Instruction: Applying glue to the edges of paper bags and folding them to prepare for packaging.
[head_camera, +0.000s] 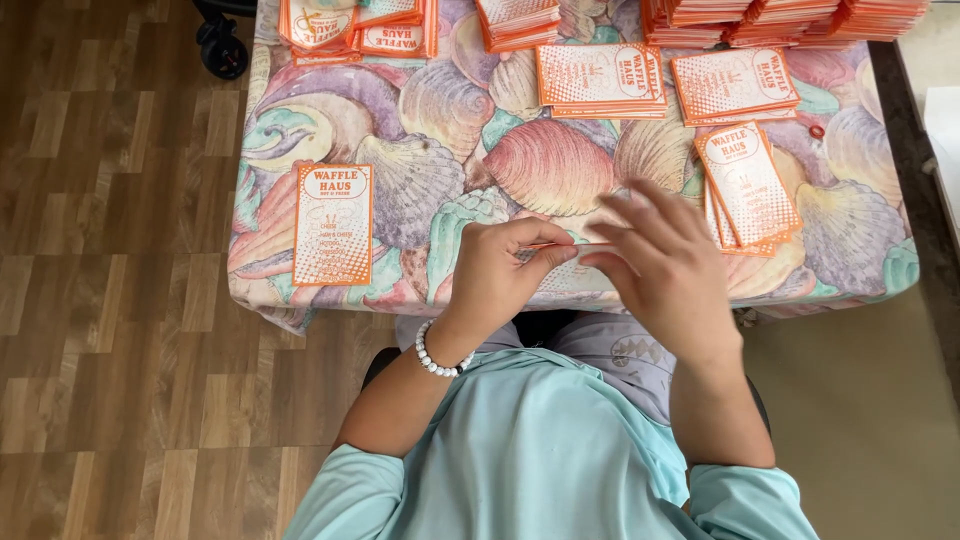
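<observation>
Here, both hands pinch one card.
Left hand (495, 275) and right hand (665, 265) grip a card (570, 250); one card (333, 225) lies left, stacks (748, 185) wait far right.

Looks like a home room or small back office used for paper sorting. Wood-look plank floor (110, 250), worktop covered in a pastel seashell-print cloth (440, 110), many stacks of orange-and-white printed paper cards (600, 78) laid out in rows, black caster wheel (222, 48) at the top left, person seated at the worktop edge.
</observation>
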